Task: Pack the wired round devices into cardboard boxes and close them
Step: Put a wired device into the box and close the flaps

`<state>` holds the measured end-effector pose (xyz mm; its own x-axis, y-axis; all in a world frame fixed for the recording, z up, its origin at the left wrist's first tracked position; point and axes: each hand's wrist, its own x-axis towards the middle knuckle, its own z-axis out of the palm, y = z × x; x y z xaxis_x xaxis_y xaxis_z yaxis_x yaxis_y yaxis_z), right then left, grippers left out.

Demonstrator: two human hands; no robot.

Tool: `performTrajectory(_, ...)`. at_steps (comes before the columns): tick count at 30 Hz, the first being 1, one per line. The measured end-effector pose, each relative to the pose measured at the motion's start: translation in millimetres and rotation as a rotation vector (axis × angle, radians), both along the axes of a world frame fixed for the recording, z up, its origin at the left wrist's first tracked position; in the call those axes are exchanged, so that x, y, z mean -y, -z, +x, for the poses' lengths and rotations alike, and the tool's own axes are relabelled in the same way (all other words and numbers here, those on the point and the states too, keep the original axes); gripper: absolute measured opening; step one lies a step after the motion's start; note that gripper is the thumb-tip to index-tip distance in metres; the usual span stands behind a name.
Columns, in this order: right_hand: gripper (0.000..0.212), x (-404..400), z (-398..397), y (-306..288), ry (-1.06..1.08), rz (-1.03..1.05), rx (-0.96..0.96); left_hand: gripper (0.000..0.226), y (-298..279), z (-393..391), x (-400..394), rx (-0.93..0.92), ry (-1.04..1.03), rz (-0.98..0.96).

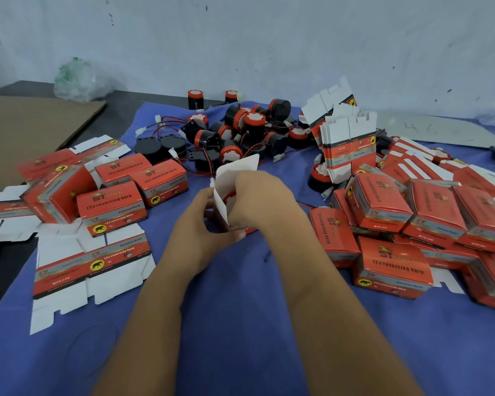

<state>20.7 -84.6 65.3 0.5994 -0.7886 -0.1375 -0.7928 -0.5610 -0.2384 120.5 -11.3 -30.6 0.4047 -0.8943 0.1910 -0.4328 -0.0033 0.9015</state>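
Note:
At the centre of the blue cloth, my left hand (203, 224) grips the near side of a cardboard box (232, 178) whose white flaps stand open. My right hand (260, 198) curls over the box's opening, and a bit of red wire shows between the flaps under its fingers. The device inside is hidden. Beyond the hands lies a heap of black and red round devices (240, 130) with red and black wires and white plugs.
Closed red boxes (112, 207) sit at the left, and a bigger pile of them (389, 264) at the right. Flat unfolded boxes (89, 270) lie near left; a stack of flat ones (346, 147) leans at the right. Brown cardboard (26, 130) lies at the far left.

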Motion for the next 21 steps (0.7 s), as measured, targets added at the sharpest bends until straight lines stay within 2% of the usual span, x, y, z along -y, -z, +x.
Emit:
performTrajectory(3,0.015,-4.5,-7.1,9.9,0.000,-0.138,0.133,0.064,0.1,0.6,-1.5,-0.003,0.012,-0.007)
performTrajectory(4,0.015,-6.5,-10.0,12.7,-0.001,-0.163,0.185,0.063,-0.4,0.8,-1.7,-0.005,0.020,-0.007)
performTrajectory(9,0.038,-15.2,-22.1,15.8,0.107,-0.248,0.538,0.057,0.0,0.6,-1.2,-0.024,0.014,-0.008)
performTrajectory(13,0.056,-25.0,-31.8,1.7,0.139,-0.625,0.771,0.058,2.6,0.8,0.0,-0.050,-0.026,-0.024)
performTrajectory(15,0.058,-29.9,-34.1,-4.1,0.087,-0.815,0.805,0.059,1.9,0.2,-0.1,-0.063,-0.040,-0.033)
performTrajectory(17,0.060,-32.3,-33.0,-3.6,0.009,-0.914,0.797,0.059,0.2,-0.5,-0.8,-0.082,-0.026,-0.053)
performTrajectory(21,0.060,-38.0,-26.8,22.1,-0.070,-0.839,0.658,0.056,-4.0,0.1,-3.4,-0.069,-0.003,-0.092)
